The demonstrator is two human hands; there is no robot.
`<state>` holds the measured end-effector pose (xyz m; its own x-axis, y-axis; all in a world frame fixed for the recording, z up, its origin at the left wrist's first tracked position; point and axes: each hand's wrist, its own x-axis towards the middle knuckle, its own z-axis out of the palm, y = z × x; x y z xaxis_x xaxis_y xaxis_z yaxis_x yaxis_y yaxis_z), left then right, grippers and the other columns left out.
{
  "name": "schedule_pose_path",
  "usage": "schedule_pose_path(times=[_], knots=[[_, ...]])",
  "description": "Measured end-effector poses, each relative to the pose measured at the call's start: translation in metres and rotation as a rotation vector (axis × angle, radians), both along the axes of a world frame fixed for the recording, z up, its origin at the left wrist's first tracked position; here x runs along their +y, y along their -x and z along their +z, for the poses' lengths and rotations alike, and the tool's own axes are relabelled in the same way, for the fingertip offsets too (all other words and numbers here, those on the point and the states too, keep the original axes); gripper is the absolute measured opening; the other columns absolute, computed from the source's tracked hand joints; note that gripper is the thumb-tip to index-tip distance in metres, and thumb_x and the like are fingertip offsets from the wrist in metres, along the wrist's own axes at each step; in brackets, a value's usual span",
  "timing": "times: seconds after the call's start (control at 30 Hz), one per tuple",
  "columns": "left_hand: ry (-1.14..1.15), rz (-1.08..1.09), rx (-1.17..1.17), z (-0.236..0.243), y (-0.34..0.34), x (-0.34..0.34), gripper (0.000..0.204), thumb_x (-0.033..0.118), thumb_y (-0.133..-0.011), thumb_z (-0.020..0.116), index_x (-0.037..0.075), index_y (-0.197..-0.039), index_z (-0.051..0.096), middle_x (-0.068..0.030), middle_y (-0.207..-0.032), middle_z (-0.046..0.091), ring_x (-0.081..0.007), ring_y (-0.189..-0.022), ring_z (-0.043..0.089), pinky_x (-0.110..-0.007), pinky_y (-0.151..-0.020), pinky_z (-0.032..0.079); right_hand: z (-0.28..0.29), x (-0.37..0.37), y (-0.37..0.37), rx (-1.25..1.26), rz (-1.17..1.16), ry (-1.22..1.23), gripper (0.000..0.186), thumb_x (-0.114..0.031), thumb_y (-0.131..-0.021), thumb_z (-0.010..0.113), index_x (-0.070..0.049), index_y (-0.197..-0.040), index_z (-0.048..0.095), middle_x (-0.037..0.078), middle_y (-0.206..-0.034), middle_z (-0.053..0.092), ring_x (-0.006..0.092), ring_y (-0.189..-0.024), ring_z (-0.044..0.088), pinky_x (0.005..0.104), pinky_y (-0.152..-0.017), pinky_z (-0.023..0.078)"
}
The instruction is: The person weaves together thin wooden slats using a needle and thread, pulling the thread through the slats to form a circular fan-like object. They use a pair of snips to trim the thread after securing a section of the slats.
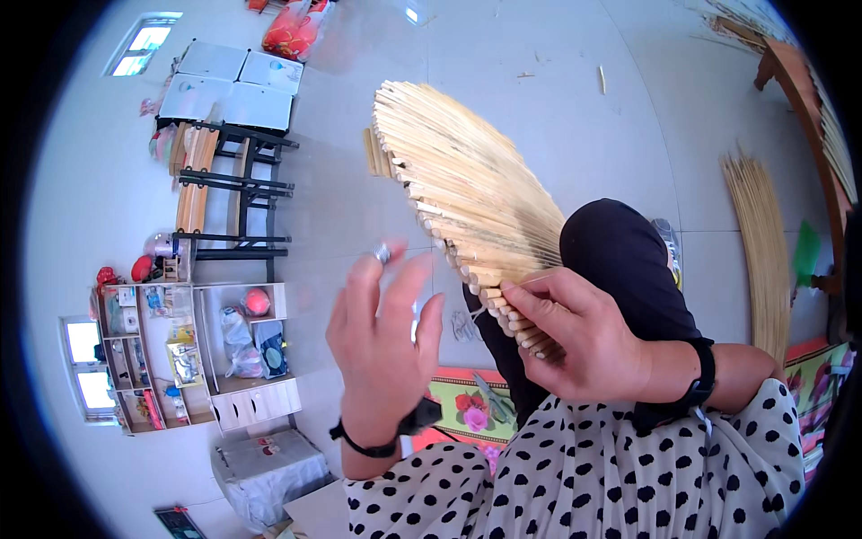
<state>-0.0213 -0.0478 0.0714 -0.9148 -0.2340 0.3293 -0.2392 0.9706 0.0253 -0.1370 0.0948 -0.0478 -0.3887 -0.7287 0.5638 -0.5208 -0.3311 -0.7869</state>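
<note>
A fan-shaped row of pale dry stalks point(476, 171) rests across my dark-trousered knee point(620, 242), its cut ends lined up along the near-left edge. My right hand point(584, 337) pinches the near end of that edge, thumb and fingertips on the stalk ends. What looks like a thin strand shows by the fingertips; its full run cannot be made out. To the left, my left hand point(382, 332) is raised apart from the stalks, fingers spread and blurred by motion, with a ring on one finger. Nothing shows in it.
A long bundle of stalks point(756, 242) lies on the floor at right, beside a brown wooden frame point(799, 99). A flowered mat point(471, 404) lies below me. Shelves point(180, 350), black-legged furniture point(238, 207) and a covered box point(269, 476) stand at left.
</note>
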Motion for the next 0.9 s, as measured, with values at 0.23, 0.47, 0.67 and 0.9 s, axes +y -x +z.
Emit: schedule_pose_path(times=[0.23,0.47,0.67,0.9], knots=[[0.233,-0.484,-0.189,-0.001,0.022,-0.049,0.029,0.013,-0.07,0.074,0.017,-0.097,0.067,0.0012,-0.094,0.065,-0.0203,-0.102,0.061,-0.047,-0.099,0.041,0.018,0.001,-0.006,0.043,0.031,-0.12,0.054,0.001,-0.069,0.066,0.006,-0.122,0.055,0.016,-0.109,0.055,0.032,-0.088,0.062,0.0358,-0.072,0.055],[0.172,-0.542,-0.247,0.005,0.033,-0.071,0.016,0.018,-0.074,0.072,0.014,-0.085,0.062,0.0017,-0.082,0.06,-0.0167,-0.086,0.061,-0.044,-0.093,0.042,0.044,-0.003,0.015,0.226,0.019,-0.304,0.058,-0.003,-0.071,0.072,-0.003,-0.127,0.055,0.016,-0.106,0.058,0.0344,-0.088,0.062,0.0381,-0.076,0.052],[0.023,-0.443,-0.107,-0.005,0.05,-0.093,0.017,0.023,-0.078,0.071,0.012,-0.086,0.061,-0.0026,-0.075,0.061,-0.0234,-0.076,0.061,-0.039,-0.072,0.046,0.058,-0.033,0.064,0.354,-0.012,-0.362,0.04,-0.002,-0.073,0.065,-0.004,-0.113,0.061,0.015,-0.094,0.063,0.0358,-0.084,0.062,0.0424,-0.073,0.051],[-0.112,-0.234,0.111,-0.022,0.07,-0.09,0.02,0.028,-0.081,0.069,0.01,-0.083,0.059,-0.0089,-0.069,0.063,-0.0319,-0.066,0.062,-0.043,-0.056,0.047,0.062,-0.061,0.111,0.53,-0.136,-0.14,0.035,0.0,-0.075,0.063,-0.003,-0.11,0.064,0.014,-0.094,0.065,0.0339,-0.092,0.062,0.0401,-0.08,0.052]])
